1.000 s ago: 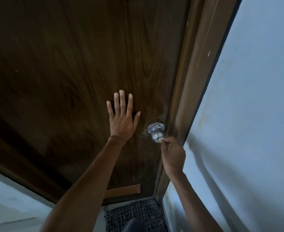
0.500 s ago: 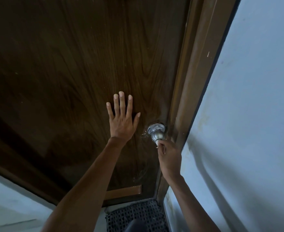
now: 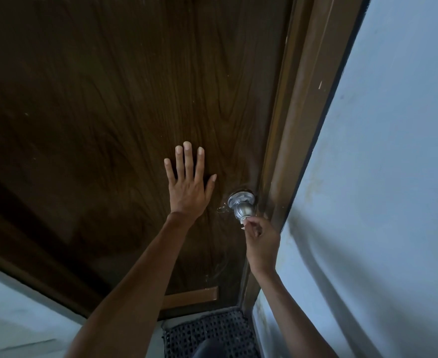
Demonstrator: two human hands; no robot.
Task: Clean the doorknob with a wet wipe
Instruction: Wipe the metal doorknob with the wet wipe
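Metal doorknob (image 3: pixel 241 205), at the door (image 3: pixel 135 99) edge, touches the wet wipe (image 3: pixel 243 224) pinched in the nearer right hand (image 3: pixel 261 241); left hand (image 3: pixel 188 187) lies flat.

Doorknob (image 3: pixel 241 205) shiny metal; door (image 3: pixel 125 99) dark grained wood; wall (image 3: pixel 393 177) matt; mat (image 3: pixel 212 334) woven.

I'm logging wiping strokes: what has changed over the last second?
The right hand, pinching a small white bit of wipe, has slid slightly down and left across the outer end of the doorknob. Nothing was taken hold of or let go. The left hand stays pressed flat on the door, fingers spread.
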